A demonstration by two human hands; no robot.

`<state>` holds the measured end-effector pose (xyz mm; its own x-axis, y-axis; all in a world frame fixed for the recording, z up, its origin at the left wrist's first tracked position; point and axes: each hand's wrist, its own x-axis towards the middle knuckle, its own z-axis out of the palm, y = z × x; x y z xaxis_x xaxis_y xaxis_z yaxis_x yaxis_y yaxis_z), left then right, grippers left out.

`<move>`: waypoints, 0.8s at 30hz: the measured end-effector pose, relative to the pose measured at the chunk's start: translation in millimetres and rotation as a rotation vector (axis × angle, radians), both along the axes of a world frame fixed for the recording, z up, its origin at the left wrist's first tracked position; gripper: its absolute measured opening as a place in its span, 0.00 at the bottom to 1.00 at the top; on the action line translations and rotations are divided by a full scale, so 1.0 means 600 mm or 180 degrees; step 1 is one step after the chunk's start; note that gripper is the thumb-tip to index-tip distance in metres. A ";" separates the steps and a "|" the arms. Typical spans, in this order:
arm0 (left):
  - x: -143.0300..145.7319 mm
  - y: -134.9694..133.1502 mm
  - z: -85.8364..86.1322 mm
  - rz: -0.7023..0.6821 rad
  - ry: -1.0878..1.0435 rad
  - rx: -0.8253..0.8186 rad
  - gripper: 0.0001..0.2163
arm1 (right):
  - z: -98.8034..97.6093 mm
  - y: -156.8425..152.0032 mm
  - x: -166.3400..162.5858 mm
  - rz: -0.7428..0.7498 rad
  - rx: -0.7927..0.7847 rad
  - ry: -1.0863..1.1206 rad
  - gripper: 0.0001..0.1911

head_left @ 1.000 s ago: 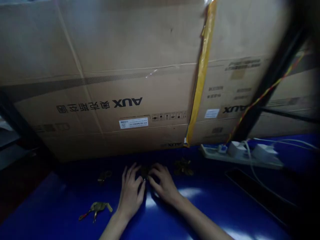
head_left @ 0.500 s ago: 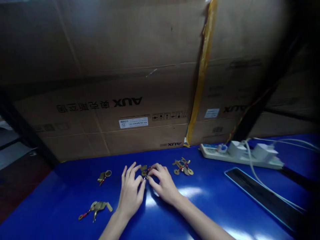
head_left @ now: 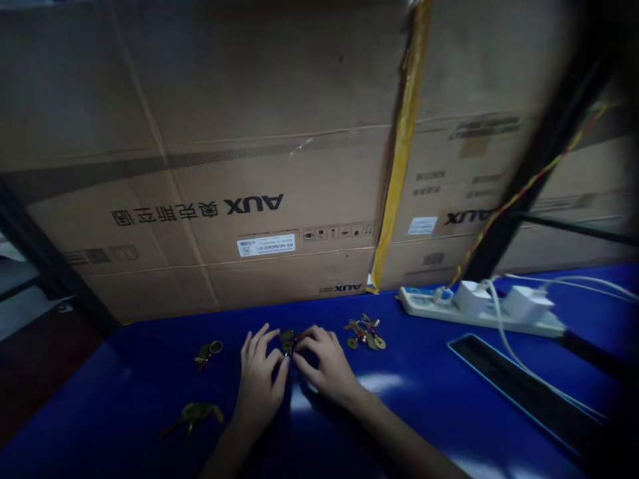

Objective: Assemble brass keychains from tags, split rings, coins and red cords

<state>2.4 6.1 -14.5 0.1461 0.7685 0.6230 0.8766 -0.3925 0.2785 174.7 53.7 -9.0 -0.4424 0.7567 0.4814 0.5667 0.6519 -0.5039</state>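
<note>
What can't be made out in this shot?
Head view:
Small brass coin charm between the bare left hand and right hand: fingers hide its middle.
Dim brass charm on the blue glossy tabletop: shadow blurs its shape.
White label on the brown cardboard box: print too small to read.

A large brown cardboard carton (head_left: 200,120) printed AUX, sealed with a yellow tape strip (head_left: 402,166), stood behind the glossy blue table (head_left: 74,419), where a white power strip (head_left: 424,303) with white plug adapters (head_left: 522,305) lay near a flat black blue-edged panel (head_left: 514,389).

A small brass charm (head_left: 287,340) with a short red cord sat half in shadow, its finer details too dark to tell.
</note>
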 end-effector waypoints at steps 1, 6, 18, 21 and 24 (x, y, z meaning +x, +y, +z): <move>0.000 0.000 0.000 0.0002 -0.0006 0.0004 0.06 | 0.000 0.004 0.002 -0.0104 -0.0001 -0.0071 0.05; -0.003 0.001 0.002 0.0005 -0.0020 0.0016 0.07 | -0.002 0.037 0.008 -0.0516 -0.0132 -0.0415 0.07; -0.008 0.004 0.009 0.0101 0.0030 0.0086 0.07 | 0.002 0.065 0.006 -0.0080 -0.0494 0.0121 0.06; -0.004 0.000 0.012 0.0078 0.0110 0.0162 0.07 | 0.018 0.045 0.012 0.0252 -0.0593 0.0439 0.08; 0.001 -0.004 0.014 0.0024 0.0227 0.0245 0.07 | 0.026 0.024 0.006 0.0412 -0.0717 0.0753 0.10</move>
